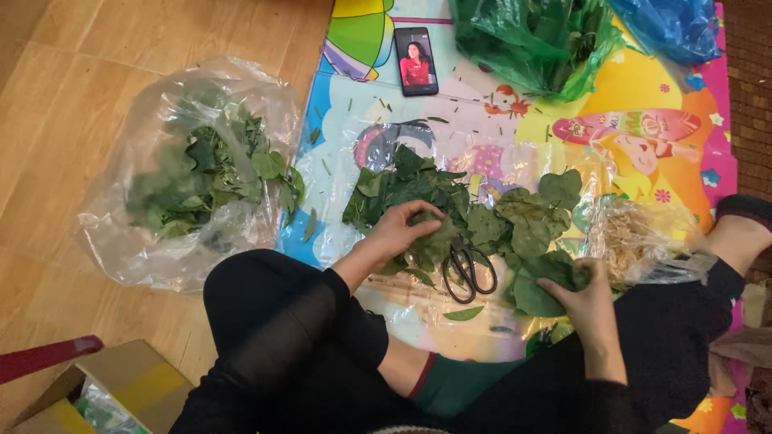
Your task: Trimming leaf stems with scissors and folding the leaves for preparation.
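Head view: left hand (400, 229) grips crinkled, heart-shaped leaves (450, 209).

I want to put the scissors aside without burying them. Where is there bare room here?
Bare mat lies between the phone and the green bag. Bare wood floor lies left of the clear bag. Around both hands and the scissors, leaves crowd everything.

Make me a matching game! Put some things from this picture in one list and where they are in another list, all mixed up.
Things:
1. scissors
2. phone
3. green bag
4. cardboard box

Places:
A. bottom left corner, on the wooden floor
B. between the two hands, among the leaves
C. top middle of the mat, screen lit
D. top of the mat, right of the phone

Pairs: 1-B, 2-C, 3-D, 4-A
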